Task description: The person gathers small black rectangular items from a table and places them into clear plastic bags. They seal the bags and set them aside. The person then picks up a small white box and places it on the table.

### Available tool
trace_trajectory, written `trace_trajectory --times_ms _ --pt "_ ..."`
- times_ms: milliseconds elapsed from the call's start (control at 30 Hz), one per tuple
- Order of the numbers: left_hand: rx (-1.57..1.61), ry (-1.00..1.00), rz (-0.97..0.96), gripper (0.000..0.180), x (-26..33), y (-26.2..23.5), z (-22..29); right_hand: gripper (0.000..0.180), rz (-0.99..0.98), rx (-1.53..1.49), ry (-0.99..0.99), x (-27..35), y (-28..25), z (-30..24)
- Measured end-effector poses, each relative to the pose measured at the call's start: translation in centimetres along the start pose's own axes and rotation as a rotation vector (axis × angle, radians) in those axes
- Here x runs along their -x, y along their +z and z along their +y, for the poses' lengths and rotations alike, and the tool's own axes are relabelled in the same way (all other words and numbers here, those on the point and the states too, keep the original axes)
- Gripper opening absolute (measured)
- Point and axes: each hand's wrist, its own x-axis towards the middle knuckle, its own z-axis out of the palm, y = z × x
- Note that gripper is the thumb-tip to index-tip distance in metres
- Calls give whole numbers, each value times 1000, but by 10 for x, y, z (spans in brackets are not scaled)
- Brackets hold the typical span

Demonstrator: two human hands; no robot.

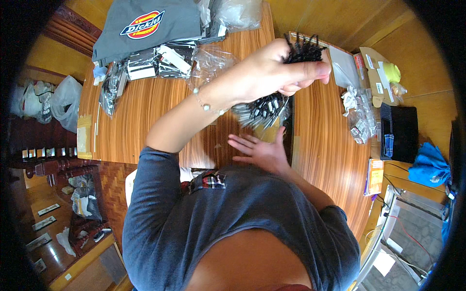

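One black strand bundle (266, 109) clenched in left hand (287, 72) — grip closed; right hand (268, 154) splayed, empty, below. Probably gathering — next likely calls for two-handed steadying.

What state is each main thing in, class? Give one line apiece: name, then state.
Left hand: closed, gripping
Bundle of black cords: gripped, sticking out both sides of the fist
Right hand: open, empty, thumb apart
Grey logo piece: spread out
Clear plastic wrap: crumpled
Blue cloth: bunched up
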Motion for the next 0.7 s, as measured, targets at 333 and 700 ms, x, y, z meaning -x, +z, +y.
trace_trajectory --times_ms 333,700 --pt "-165 -3 226 5 44 35 -2 56 -424 501 -696 -48 18 5" --pt "-106 -213 -229 8 70 43 -31 56 -399 321 -424 -43 -8 2"
